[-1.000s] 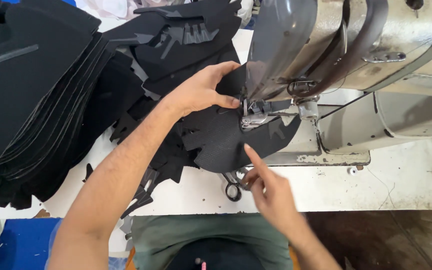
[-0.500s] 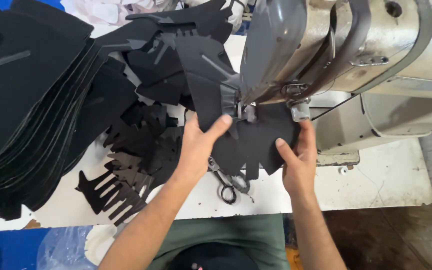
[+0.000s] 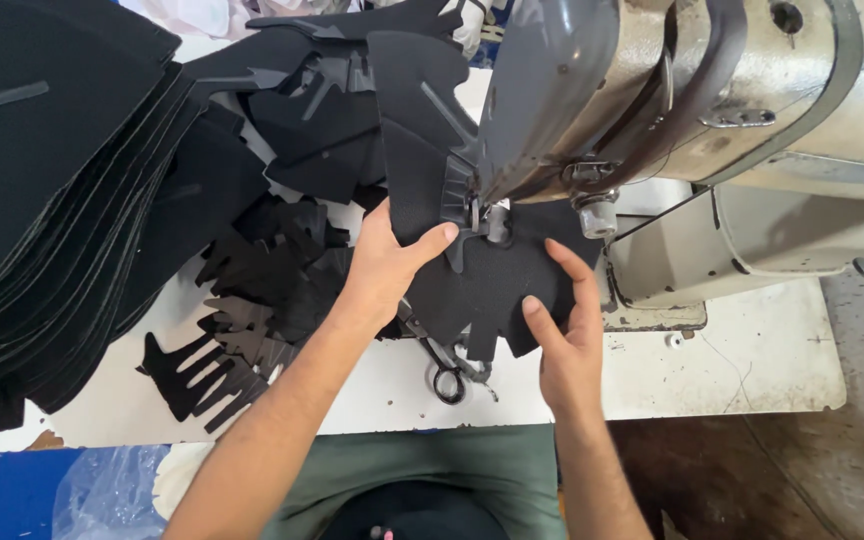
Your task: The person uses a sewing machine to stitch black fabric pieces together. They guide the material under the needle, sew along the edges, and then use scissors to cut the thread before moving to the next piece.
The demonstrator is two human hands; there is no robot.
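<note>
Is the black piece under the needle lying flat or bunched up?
Flat: both hands, left hand and right hand, press the black piece spread.

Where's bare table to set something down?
Free: white table right of the right hand, below the sewing machine; a smaller patch under the scissors. Crowded: cut black pieces and the stack at left.

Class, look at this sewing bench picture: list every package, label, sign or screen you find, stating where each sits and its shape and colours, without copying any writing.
Clear plastic bag: bottom left, below the white table edge, crumpled, see-through over blue.
No labels, signs or screens show on the grey sewing machine, the black fabric pieces, or near the left hand and right hand.
</note>
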